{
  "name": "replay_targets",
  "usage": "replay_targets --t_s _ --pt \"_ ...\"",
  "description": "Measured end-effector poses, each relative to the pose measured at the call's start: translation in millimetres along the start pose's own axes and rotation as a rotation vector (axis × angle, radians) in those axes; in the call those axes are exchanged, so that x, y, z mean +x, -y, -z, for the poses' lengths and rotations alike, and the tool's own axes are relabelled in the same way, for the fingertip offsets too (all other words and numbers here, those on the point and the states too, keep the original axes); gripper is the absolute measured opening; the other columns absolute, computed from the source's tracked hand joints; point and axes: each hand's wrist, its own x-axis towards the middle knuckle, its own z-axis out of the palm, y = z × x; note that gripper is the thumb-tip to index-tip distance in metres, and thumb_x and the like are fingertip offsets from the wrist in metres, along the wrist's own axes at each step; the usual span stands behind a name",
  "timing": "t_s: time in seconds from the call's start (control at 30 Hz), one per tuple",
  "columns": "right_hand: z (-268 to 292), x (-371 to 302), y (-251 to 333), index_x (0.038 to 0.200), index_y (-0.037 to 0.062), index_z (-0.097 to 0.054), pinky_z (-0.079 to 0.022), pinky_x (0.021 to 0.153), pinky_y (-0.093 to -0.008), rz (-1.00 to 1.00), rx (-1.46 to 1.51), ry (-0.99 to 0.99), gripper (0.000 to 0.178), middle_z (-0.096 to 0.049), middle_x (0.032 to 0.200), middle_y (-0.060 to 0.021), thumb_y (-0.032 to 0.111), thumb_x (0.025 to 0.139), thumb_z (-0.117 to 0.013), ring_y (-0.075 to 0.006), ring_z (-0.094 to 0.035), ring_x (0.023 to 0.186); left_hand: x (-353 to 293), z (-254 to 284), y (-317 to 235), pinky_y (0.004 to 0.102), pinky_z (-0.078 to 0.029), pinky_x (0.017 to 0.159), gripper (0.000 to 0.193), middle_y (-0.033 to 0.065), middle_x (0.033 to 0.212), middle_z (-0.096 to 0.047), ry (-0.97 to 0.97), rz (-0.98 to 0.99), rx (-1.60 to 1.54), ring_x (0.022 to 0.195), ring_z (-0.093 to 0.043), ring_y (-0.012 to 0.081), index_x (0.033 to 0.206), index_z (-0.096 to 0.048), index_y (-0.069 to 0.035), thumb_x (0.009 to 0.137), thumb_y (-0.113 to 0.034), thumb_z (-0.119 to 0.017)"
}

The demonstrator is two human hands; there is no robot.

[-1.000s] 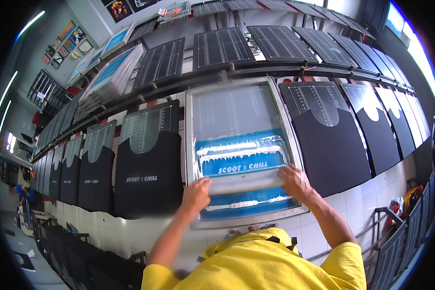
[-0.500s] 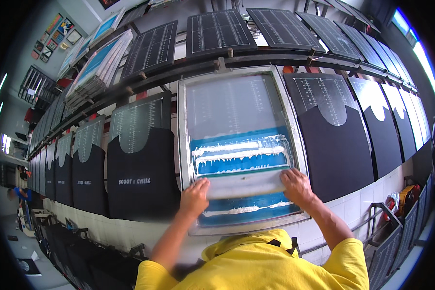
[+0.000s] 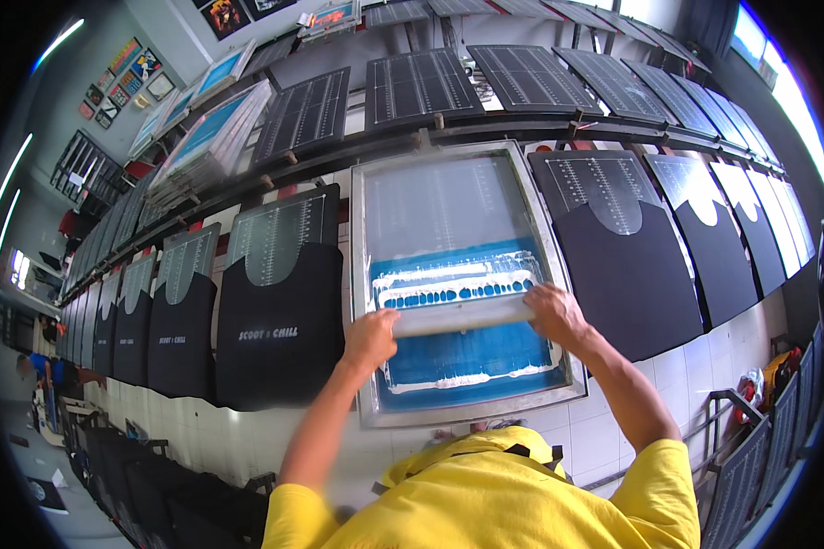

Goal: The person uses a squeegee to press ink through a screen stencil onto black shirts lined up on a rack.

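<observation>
Since earlier frame: our hands with squeegee have drawn slightly nearer us across screen. Head view: our left hand (image 3: 369,337) grip closed round left end of long pale flat squeegee (image 3: 460,312); our right hand (image 3: 553,314) grip closed round its right end. Squeegee lies across blue-coated mesh of metal-framed printing screen (image 3: 366,302), white ink (image 3: 453,283) just beyond. Black garment on pallet (image 3: 279,320) beside screen on long tabletop (image 3: 192,430).
</observation>
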Motion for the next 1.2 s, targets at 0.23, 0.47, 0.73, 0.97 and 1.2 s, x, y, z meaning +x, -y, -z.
replay_targets --t_s 0.23,0.47,0.73,0.97,1.2 --pt "12 -91 51 0.102 0.0033 -0.062 -0.057 0.083 -0.0396 0.031 0.051 -0.014 0.040 -0.063 0.109 -0.0097 0.004 0.064 -0.073 -0.0285 -0.062 0.103 -100 -18 -40 0.0386 -0.055 0.094 0.036 0.0113 0.119 -0.070 0.011 0.034 0.003 0.112 -0.067 0.0261 0.113 -0.070 -0.003 0.079 0.000 -0.058" --pt "-2 -87 49 0.096 0.0012 -0.061 -0.056 0.082 -0.0401 0.014 -0.025 -0.030 0.022 -0.065 0.103 -0.0125 0.004 0.074 -0.061 -0.0291 -0.064 0.099 -98 -34 -31 0.0378 -0.057 0.092 0.044 0.0126 0.117 -0.070 -0.087 -0.050 0.035 0.108 -0.068 0.0269 0.110 -0.071 -0.001 0.067 0.004 -0.063" --pt "0 7 7 0.095 0.0004 -0.063 -0.058 0.082 -0.0401 -0.036 -0.067 0.061 0.022 -0.067 0.099 -0.0137 0.002 0.074 -0.071 -0.0293 -0.066 0.097 3 -22 13 0.0400 -0.057 0.088 0.039 0.0140 0.113 -0.072 -0.098 -0.069 -0.015 0.103 -0.070 0.0300 0.108 -0.072 0.000 0.071 0.005 -0.060" --pt "11 40 -1 0.093 0.0007 -0.070 -0.058 0.083 -0.0406 -0.061 -0.074 0.059 0.021 -0.070 0.098 -0.0137 0.008 0.075 -0.078 -0.0283 -0.068 0.096 35 -6 21 0.0397 -0.057 0.085 0.036 0.0129 0.106 -0.073 -0.061 -0.051 -0.040 0.092 -0.071 0.0328 0.103 -0.074 -0.002 0.071 0.005 -0.059" --pt "13 -13 15 0.088 0.0042 -0.062 -0.057 0.077 -0.0422 0.005 0.000 -0.070 0.024 -0.063 0.092 -0.0109 0.008 0.070 -0.078 -0.0300 -0.065 0.091 -11 8 -3 0.0425 -0.057 0.085 0.038 0.0131 0.110 -0.072 -0.037 -0.043 0.019 0.097 -0.069 0.0336 0.108 -0.072 -0.003 0.073 0.003 -0.059"
